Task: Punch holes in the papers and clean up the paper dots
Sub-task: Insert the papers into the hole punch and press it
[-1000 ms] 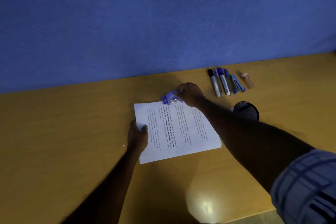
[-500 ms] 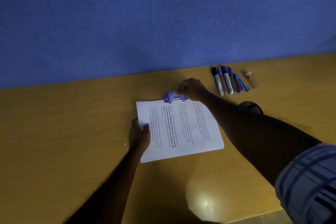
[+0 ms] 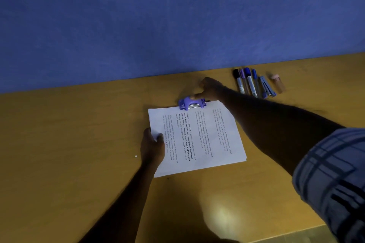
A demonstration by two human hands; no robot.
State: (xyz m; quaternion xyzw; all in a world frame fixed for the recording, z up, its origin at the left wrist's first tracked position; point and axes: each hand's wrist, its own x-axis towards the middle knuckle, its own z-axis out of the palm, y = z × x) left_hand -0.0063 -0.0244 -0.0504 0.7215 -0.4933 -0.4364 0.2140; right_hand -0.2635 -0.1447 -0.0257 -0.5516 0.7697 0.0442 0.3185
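A stack of printed white papers [image 3: 205, 136] lies on the yellow wooden desk [image 3: 69, 134]. A purple hole punch [image 3: 191, 103] sits on the papers' far edge, which is slid into its slot. My right hand [image 3: 210, 89] rests behind the punch with the thumb touching its handle. My left hand [image 3: 152, 145] grips the left edge of the papers, thumb on top. One small white paper dot [image 3: 136, 156] lies on the desk left of my left hand.
Several markers and pens [image 3: 246, 83], a blue stapler [image 3: 266, 89] and a small pinkish bottle [image 3: 277, 83] lie in a row at the back right, near the blue wall [image 3: 158, 21]. The desk's front edge runs at the bottom right.
My right hand has lifted off the punch handle and moved slightly back; only the thumb touches it now. The round black object by my right forearm has gone out of sight. The left hand stays put.
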